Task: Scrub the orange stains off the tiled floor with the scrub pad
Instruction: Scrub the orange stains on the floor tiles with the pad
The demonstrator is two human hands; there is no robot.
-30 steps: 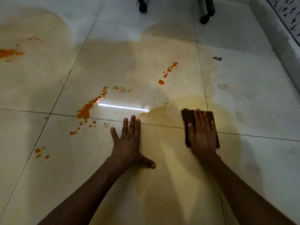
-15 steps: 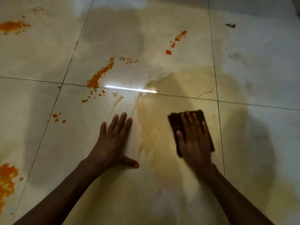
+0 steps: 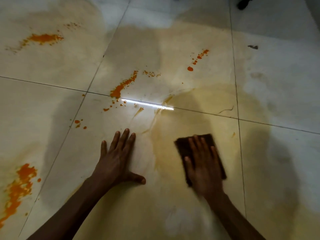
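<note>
Scrub pad (image 3: 183, 148), dark brown and rectangular, lies flat on the tiled floor (image 3: 277, 153) of pale glossy tiles with dark grout lines, at lower right of centre within a yellowish wet smear (image 3: 199, 104). The right hand (image 3: 203, 168), slightly blurred, lies palm-down on the pad with fingers straight and a little spread, pressing it to the tile; pad edges show beyond the fingertips and on both sides. The left hand (image 3: 115, 163) lies flat on bare tile just beside the smear, fingers extended, thumb out to the side, holding nothing. At near left, a large orange stain (image 3: 19, 186) runs to the frame edge. Beyond the left hand: small orange drops (image 3: 78, 123), then an orange splatter streak (image 3: 121, 88) crossing a grout line, touched by a bright strip of reflected light (image 3: 147, 104). Farther right, a line of orange drops (image 3: 197, 59); far left, another orange patch (image 3: 44, 38). A small dark fleck (image 3: 253, 47) lies at far right. A dark caster-like object (image 3: 243, 3) stands at the top edge.
</note>
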